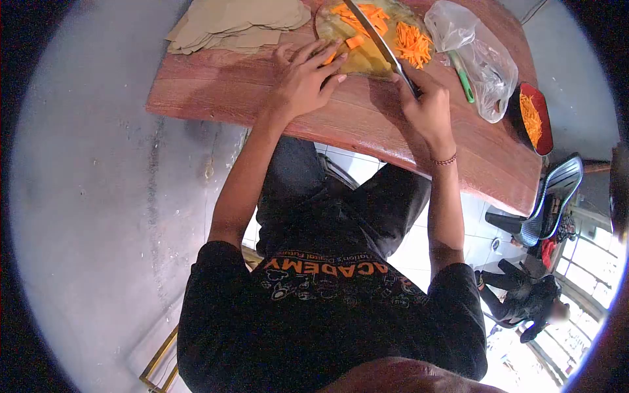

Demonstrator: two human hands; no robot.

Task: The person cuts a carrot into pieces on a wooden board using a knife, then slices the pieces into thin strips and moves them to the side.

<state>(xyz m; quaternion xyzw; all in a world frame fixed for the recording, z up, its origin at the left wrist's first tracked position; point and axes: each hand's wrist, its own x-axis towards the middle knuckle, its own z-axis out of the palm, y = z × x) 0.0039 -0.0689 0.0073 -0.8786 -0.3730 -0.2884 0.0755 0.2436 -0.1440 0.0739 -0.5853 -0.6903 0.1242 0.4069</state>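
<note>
carrot (354,42), a short orange piece, lies on the cutting board (367,60) at the far side of the wooden table (275,92), right at the fingertips of the left hand (304,77). that hand rests flat with fingers spread and curled over the board's near edge, pressing on the piece rather than gripping around it. the right hand (429,105) is closed around the handle of a knife (377,36), whose long blade runs across the board beyond the left fingers, just beside the piece. cut sticks (413,44) are heaped on the board's right part, more lie at its far edge. i judge the carrot to be firm, light and a little slick where cut, apt to roll or skid under the blade, so it is best pinned from above near the end away from the edge, fingertips tucked back. right of the board sits a clear plastic bag (481,62) with a green-handled tool (464,82) partly under it, and beyond that, at the table's right edge, a red bowl (541,131) with more orange shreds. left of the board lies a stack of brown paper (236,26).
</note>
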